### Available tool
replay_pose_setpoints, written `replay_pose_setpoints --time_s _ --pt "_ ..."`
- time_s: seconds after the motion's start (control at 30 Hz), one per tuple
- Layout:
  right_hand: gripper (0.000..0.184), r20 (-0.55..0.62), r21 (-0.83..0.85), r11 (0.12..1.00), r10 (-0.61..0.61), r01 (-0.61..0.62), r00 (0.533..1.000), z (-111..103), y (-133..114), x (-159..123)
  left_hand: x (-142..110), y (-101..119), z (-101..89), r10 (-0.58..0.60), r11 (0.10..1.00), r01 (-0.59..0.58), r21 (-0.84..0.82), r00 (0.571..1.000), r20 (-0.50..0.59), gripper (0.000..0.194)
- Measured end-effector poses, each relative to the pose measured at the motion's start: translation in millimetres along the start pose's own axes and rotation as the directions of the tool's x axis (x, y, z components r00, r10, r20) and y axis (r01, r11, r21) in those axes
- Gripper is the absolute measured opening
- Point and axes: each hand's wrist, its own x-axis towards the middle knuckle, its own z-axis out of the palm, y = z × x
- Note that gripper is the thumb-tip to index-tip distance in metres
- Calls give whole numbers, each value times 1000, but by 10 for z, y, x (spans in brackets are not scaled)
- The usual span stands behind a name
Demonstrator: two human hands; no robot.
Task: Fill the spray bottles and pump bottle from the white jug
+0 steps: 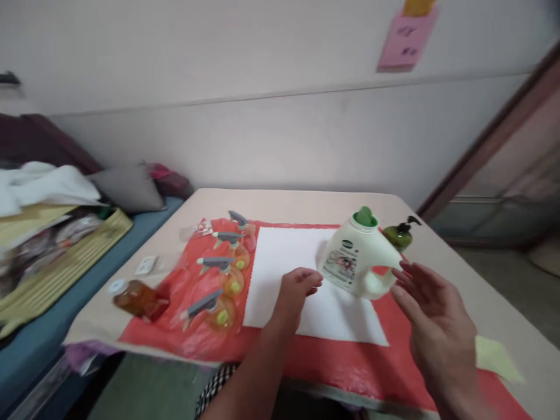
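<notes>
We see a pale jug (350, 251) with a green cap at the right of a white sheet (284, 256), itself on a red cloth (324, 361). Left of the jug, the left hand (301, 283) is half curled, with nothing visible in its grasp. The right hand (437, 318) is spread open beside the jug's handle; we cannot tell whether its fingertips touch. We note four spray bottles (231, 281) at left and a pump bottle (398, 235) at far right.

Left hand (303, 282) in a loose curl, right hand (437, 324) wider, cupped inward
</notes>
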Motion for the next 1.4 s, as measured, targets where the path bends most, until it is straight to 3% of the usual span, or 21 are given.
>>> replay_pose_setpoints --time_s 0.1,0.2,0.37,0.53,0.63,0.7,0.73,0.83,0.93,1.07,1.17,1.27,1.33,1.4 --pt "57 130 56 998 22 -29 991 423 -55 -163 19 68 -57 50 998 -48 39 998 -45 24" --pt "60 185 32 993 106 -114 977 683 218 -250 16 166 -138 127 990 -119 80 986 -106 24" --pt "65 225 -103 933 361 -346 905 796 715 -344 -13 302 -293 257 955 -226 192 953 -158 20" --pt "61 373 -80 896 433 -437 821 868 696 -413 -78 337 -351 350 871 -253 422 921 -170 12" --pt "61 423 -92 884 452 -459 785 923 620 -454 -251 475 -435 480 668 -316 674 875 -65 11" --pt "61 440 -84 882 451 -464 777 947 593 -476 -445 667 -575 520 402 -323 857 851 77 11" --pt "61 445 -78 881 450 -467 774 955 585 -482 -554 783 -671 489 261 -270 927 865 114 12" --pt "59 459 -58 877 448 -477 767 960 571 -484 -838 1115 -1016 396 16 69 997 916 -70 19" --pt "57 474 -36 870 448 -492 758 951 557 -468 -935 1266 -1307 248 -74 312 947 926 -286 34" --pt "59 508 -19 844 470 -536 722 914 536 -459 -864 1246 -1436 112 -149 353 924 934 -339 15" --pt "57 537 -24 809 507 -588 675 861 518 -477 -872 1270 -1355 168 -120 288 950 949 -266 10" --pt "63 571 -7 747 549 -665 611 783 485 -495 -921 1304 -1171 259 93 37 995 964 -60 18" --pt "72 673 59 644 539 -763 507 719 457 -499 -915 1274 -1018 254 283 -163 945 963 90 22" --pt "72 809 124 488 454 -864 373 651 435 -498 -864 1198 -877 224 455 -267 849 958 181 23"
